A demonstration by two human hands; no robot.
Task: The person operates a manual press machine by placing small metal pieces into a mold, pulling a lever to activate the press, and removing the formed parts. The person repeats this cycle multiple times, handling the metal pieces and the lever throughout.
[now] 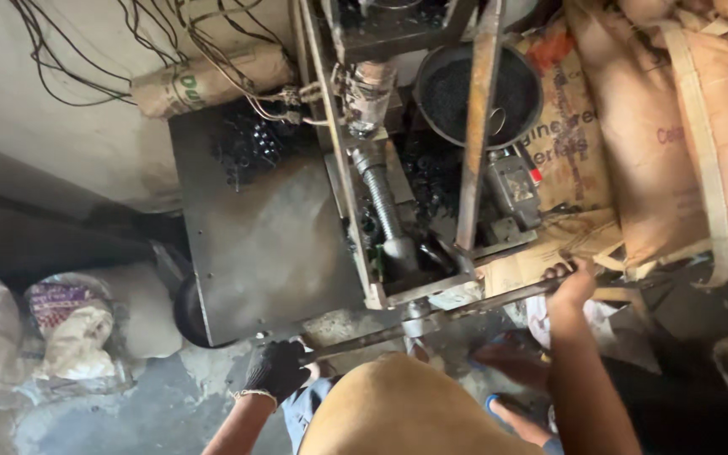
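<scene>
Long steel lever bar (431, 316) was seen running across the front of the press machine (398, 168), from roughly 8 o'clock up toward 3 o'clock, pivoting at a hub (416, 313) under the frame. Left hand (277, 369), in a black glove, was wrapped around the bar's low end, fingers closed on it. Right hand (572, 282), bare, was gripped on the high end, fingers (559, 271) curled over the top. Bar judged rigid and heavy, rusty rather than slippery; best held at the far ends for leverage, as shown. Threaded screw shaft (378, 195) was seen standing in the frame at 12 o'clock from the hub, a bowl of black granules (475, 94) beyond it at 1 o'clock. Grey steel plate (263, 244) lay at 10 o'clock, black moulded parts (250, 143) heaped at its far edge. Brown sacks (659, 126) were stacked at 2 o'clock, white bags (69, 324) on the floor at 9 o'clock.
</scene>
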